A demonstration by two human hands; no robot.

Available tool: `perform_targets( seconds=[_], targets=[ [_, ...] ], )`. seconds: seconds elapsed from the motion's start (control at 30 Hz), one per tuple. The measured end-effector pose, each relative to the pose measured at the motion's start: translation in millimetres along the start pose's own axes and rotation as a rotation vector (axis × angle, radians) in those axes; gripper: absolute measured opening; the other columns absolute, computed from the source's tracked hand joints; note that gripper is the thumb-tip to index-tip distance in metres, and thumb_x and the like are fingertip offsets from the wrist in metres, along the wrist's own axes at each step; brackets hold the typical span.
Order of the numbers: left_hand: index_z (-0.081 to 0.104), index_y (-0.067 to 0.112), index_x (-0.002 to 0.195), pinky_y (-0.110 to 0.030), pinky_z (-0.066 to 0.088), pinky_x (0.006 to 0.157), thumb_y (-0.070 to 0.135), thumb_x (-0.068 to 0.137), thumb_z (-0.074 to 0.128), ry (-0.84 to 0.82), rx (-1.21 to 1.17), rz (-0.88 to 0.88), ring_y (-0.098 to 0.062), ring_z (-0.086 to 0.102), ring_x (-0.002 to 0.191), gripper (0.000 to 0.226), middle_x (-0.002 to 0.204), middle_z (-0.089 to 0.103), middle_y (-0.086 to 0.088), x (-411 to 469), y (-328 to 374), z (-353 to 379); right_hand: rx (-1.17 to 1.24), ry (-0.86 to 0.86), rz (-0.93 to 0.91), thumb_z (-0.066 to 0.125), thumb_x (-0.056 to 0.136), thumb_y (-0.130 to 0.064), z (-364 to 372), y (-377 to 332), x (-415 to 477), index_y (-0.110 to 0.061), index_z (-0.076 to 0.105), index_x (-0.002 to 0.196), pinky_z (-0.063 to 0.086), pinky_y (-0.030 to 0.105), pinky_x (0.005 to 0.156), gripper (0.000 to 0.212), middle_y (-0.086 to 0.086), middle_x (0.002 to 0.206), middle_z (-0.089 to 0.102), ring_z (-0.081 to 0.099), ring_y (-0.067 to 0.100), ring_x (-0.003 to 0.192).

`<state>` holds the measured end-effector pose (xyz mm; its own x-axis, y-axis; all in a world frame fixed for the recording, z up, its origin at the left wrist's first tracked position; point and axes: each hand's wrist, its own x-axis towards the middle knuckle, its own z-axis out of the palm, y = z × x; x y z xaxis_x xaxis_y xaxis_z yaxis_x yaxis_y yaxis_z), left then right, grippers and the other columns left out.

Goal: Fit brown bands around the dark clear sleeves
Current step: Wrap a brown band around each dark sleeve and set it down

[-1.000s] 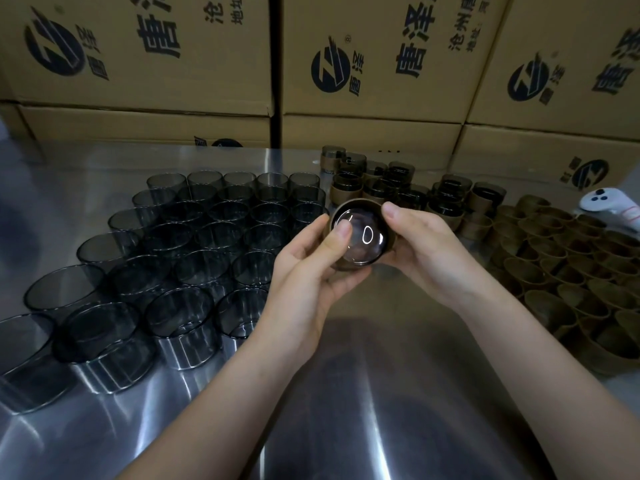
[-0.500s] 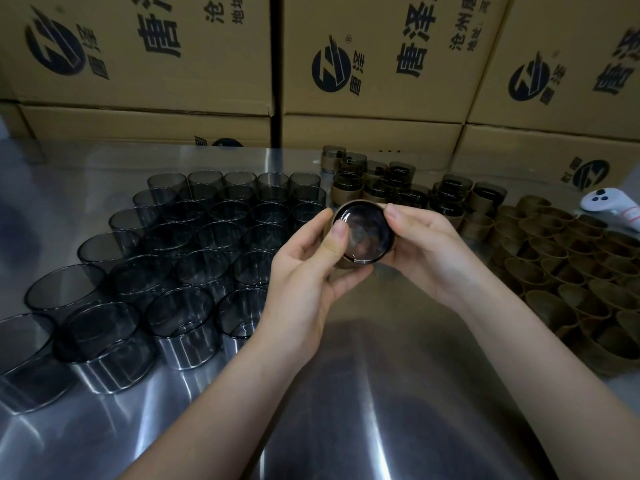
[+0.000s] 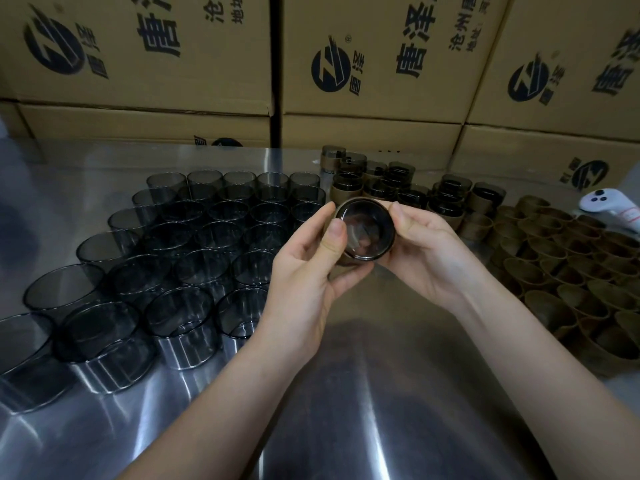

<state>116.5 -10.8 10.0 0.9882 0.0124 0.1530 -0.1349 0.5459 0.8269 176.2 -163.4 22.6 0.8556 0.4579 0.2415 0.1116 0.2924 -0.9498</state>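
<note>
Bare sleeves are standing in rows on the table's left. The left hand is curling round a sleeve wearing a band, held above mid-table, thumb on its rim. The right hand is gripping its other side. Loose bands are lying at the right.

Glossy steel table, cardboard boxes

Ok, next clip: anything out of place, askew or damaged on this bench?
One thing: a white handheld controller lies at the far right beside the loose brown bands; it is no part of the banding. The bare sleeves stand upright in rows, nothing visibly broken.
</note>
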Motion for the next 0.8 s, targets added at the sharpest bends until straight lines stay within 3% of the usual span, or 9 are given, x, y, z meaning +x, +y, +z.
perform_targets(
  seconds=[0.27, 0.43, 0.8],
  targets=[
    [0.042, 0.005, 0.147, -0.048, 0.054, 0.098, 0.033, 0.089, 0.052, -0.018, -0.009, -0.002, -0.027, 0.057, 0.129, 0.065, 0.141, 0.057, -0.013, 0.2, -0.3, 1.9, 0.011, 0.045, 0.014, 0.045, 0.092, -0.023, 3.2, 1.0, -0.2, 0.0, 0.06, 0.122, 0.036, 0.053, 0.11, 0.041, 0.012, 0.114, 0.069, 0.06, 0.027, 0.112],
    [0.043, 0.006, 0.147, -0.044, 0.056, 0.095, 0.033, 0.088, 0.052, -0.019, -0.029, 0.0, -0.026, 0.058, 0.127, 0.066, 0.139, 0.059, -0.013, 0.9, -0.1, 1.9, 0.012, 0.06, 0.025, 0.045, 0.092, -0.022, 4.7, 1.1, -0.5, 0.0, 0.06, 0.122, 0.037, 0.051, 0.11, 0.04, 0.013, 0.116, 0.068, 0.059, 0.027, 0.114],
    [0.043, 0.005, 0.146, -0.049, 0.055, 0.096, 0.034, 0.09, 0.05, -0.013, -0.043, 0.001, -0.027, 0.059, 0.127, 0.064, 0.137, 0.06, -0.014, 0.2, 0.6, 0.6, 0.034, 0.065, 0.033, 0.045, 0.092, -0.022, 6.4, 1.4, -0.5, 0.0, 0.061, 0.121, 0.036, 0.051, 0.112, 0.039, 0.014, 0.116, 0.068, 0.06, 0.027, 0.115]
  ],
)
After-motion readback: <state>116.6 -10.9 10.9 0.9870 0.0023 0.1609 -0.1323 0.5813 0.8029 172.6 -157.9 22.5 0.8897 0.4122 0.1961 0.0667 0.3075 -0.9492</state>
